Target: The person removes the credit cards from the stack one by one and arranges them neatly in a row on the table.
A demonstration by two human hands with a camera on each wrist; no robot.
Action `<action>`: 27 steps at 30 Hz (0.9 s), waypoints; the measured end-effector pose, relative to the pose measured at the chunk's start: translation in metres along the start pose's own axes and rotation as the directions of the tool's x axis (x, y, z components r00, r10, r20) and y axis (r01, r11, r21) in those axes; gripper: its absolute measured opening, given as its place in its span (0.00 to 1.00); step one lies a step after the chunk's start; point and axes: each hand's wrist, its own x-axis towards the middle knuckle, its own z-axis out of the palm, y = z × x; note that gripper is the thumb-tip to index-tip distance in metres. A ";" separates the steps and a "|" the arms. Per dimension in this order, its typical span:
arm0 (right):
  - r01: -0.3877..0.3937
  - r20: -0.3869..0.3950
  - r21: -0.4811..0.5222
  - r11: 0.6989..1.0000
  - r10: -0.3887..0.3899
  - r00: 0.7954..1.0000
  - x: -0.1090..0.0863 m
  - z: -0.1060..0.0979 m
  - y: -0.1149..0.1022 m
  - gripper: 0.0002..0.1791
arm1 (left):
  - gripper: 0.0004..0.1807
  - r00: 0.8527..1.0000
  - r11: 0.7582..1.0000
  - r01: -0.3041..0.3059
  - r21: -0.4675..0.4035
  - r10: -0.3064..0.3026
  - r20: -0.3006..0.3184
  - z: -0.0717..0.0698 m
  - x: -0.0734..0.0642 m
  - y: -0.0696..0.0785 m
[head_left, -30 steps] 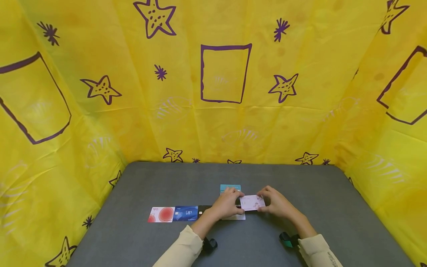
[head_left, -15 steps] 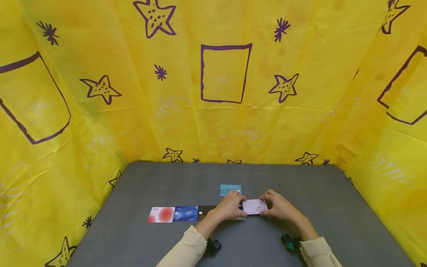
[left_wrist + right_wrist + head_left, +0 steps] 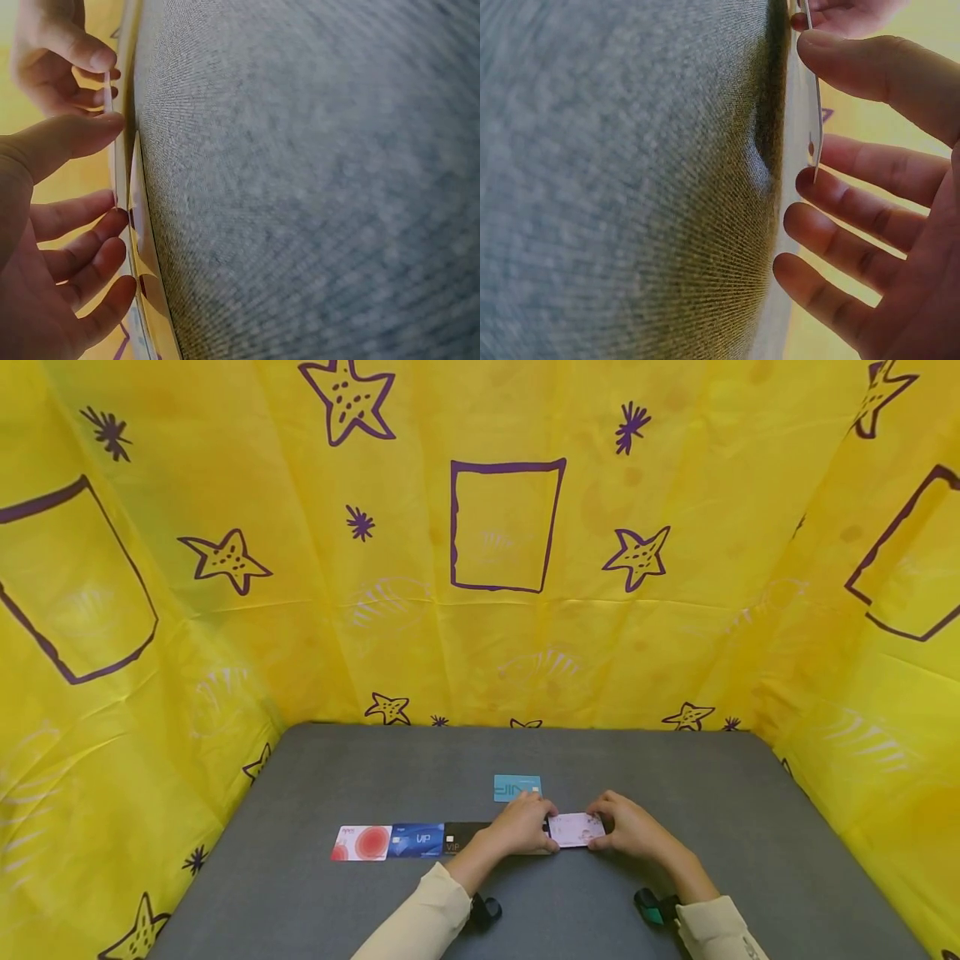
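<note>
A pale pink card (image 3: 576, 830) is pinched between both hands, close over the table at the right end of a row of cards. My left hand (image 3: 517, 827) grips its left edge and my right hand (image 3: 628, 828) its right edge, thumbs at the near side. Seen edge-on in the left wrist view, the card (image 3: 114, 169) is a thin strip. Along the row lie a white card with red circles (image 3: 362, 843), a blue VIP card (image 3: 417, 841) and a black VIP card (image 3: 461, 837). My left hand hides most of another light card.
A teal card (image 3: 516, 787) lies alone just behind the row, partly covered by the left fingertips. The grey table (image 3: 375, 768) is enclosed by a yellow patterned cloth (image 3: 480, 652) at the back and sides.
Both hands have carried the pink card right and slightly toward the near side. More of the teal and black cards now shows; the row has stayed put.
</note>
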 end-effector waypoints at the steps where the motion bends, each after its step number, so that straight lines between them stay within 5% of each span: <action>1: 0.000 0.000 0.001 1.000 0.000 1.000 0.000 0.000 0.000 0.22 | 0.25 1.000 1.000 0.003 -0.001 -0.003 0.004 0.000 0.000 0.000; 27: -0.052 0.030 -0.087 0.995 0.055 0.998 -0.002 0.007 -0.010 0.22 | 0.24 0.998 1.000 0.020 -0.010 -0.019 0.061 0.000 -0.004 0.001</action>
